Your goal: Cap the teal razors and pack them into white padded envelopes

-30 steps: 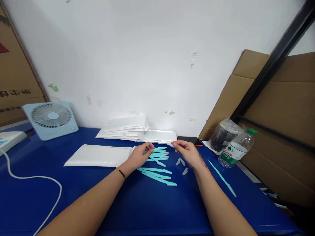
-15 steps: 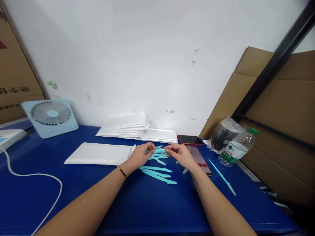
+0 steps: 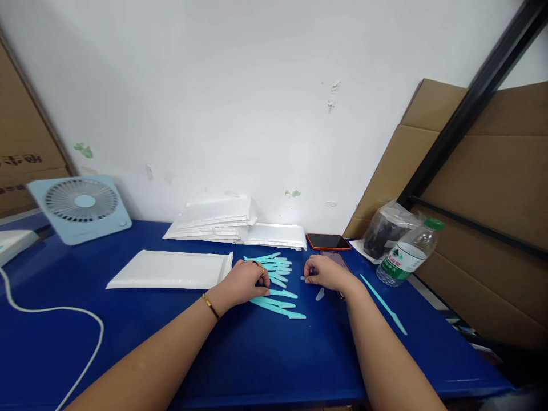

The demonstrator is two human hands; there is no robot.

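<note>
My left hand rests over a spread of turquoise eyebrow razors, fingers curled and thumb against the handle of an eyebrow razor. Its fingertips partly hide the handles. Two more razors lie just below, fanned with blade ends to the right. My right hand is apart from them, low over a phone, fingers pinched together; a small clear blade cap shows at the fingertips. Another clear cap lies on the table below that hand. One single razor lies apart at the right.
A white padded envelope lies left of my left hand, more envelopes stacked behind. A phone lies near the wall, another under my right hand. Bottle and bagged dark item stand right; fan and cable left.
My hands, together over the razors before, have parted. The right hand has moved right and down to the phone; the left has lowered onto the razors. The view has shifted slightly.
</note>
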